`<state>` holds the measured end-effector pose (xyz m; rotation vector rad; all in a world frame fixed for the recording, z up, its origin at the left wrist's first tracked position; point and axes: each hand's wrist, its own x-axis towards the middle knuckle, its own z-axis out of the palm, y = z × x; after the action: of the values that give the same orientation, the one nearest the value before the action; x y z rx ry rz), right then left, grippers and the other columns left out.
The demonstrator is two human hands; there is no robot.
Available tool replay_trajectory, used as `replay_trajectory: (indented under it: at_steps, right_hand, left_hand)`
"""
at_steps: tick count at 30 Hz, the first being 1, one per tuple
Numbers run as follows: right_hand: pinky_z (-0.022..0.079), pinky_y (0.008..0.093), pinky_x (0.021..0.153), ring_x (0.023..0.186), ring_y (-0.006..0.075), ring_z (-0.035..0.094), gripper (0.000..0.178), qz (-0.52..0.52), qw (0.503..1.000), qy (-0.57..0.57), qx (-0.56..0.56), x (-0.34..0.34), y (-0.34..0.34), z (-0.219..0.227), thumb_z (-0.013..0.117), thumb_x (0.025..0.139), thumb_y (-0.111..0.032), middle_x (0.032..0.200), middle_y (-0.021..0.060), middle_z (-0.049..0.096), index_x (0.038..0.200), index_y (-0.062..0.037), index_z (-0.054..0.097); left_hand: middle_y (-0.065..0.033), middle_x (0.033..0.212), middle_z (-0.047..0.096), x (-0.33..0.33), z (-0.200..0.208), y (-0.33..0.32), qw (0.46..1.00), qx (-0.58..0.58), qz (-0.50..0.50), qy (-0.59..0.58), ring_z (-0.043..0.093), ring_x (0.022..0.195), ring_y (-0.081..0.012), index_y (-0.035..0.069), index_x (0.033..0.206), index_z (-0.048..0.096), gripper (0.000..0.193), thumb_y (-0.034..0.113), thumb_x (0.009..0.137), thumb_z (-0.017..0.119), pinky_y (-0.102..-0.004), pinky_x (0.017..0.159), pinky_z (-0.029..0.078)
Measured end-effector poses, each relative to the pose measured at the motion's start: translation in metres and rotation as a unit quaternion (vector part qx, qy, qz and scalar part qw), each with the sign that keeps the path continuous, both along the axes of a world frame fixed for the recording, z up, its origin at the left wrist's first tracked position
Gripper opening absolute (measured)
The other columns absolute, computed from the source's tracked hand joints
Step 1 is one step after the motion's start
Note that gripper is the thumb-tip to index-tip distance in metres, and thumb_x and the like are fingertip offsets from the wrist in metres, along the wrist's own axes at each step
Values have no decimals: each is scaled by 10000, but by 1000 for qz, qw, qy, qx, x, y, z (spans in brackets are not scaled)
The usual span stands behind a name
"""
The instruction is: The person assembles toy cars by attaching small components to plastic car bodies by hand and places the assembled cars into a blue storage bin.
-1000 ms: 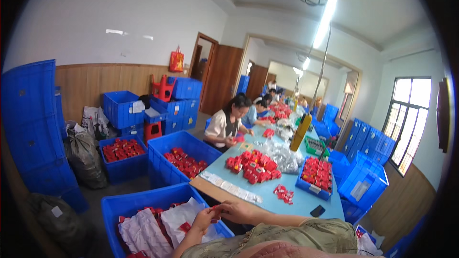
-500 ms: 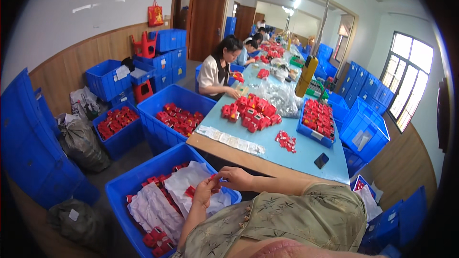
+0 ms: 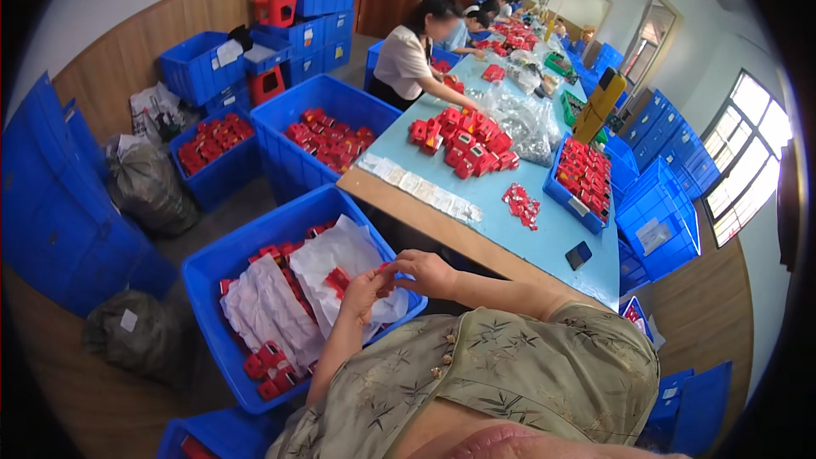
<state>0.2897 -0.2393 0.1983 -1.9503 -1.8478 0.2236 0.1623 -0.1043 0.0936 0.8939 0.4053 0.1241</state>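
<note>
My left hand and my right hand meet over the corner of a blue bin. Their fingers close together on a small red piece, mostly covered by the fingertips. In the bin lie red plastic parts, partly covered by white sheets. One red part rests on the right-hand sheet, just beside my left hand.
A long blue-topped table bears a heap of red parts, small red pieces, a filled blue tray and a phone. A co-worker reaches across it. More bins and sacks stand left.
The view has tilted downward and shifted, bringing another bin in at the bottom. My hands stay joined on the red piece. The co-worker's arm now reaches farther over the heap.
</note>
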Motion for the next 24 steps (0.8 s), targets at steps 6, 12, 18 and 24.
replay_trajectory:
  at_steps: [6, 12, 18, 24]
  right_hand:
    - [550, 353, 781, 873, 259, 678, 325, -64, 990, 128, 13, -1, -17, -7, 756, 823, -159, 908, 80, 681, 1119, -89, 643]
    - [548, 301, 771, 833, 150, 683, 359, -215, 927, 307, -13, 13, -31, -32, 739, 869, -111, 910, 85, 707, 1172, -19, 570]
    - [520, 243, 704, 798, 101, 637, 214, -261, 851, 454, -34, 16, -39, -48, 693, 910, -70, 949, 58, 699, 1111, -16, 643]
    - [486, 216, 665, 779, 69, 599, 207, -252, 838, 476, -86, 16, -44, -51, 684, 935, -123, 948, 31, 686, 1103, -8, 645]
  left_hand:
    - [10, 823, 677, 7, 4, -17, 1000, 18, -3, 10, 616, 756, -77, 56, 1057, 706, 268, 295, 937, 686, -213, 678, 449]
    - [9, 823, 676, 26, -6, -34, 997, 73, 11, 34, 581, 730, -65, 45, 1022, 712, 213, 235, 942, 658, -202, 643, 419]
    - [6, 823, 653, 31, -22, -51, 985, 166, 14, 40, 574, 744, -68, 20, 1027, 702, 213, 205, 931, 657, -230, 642, 450]
    - [-28, 892, 687, 13, -8, -55, 971, 230, 34, 49, 613, 804, -98, 3, 1085, 687, 312, 233, 876, 727, -260, 737, 502]
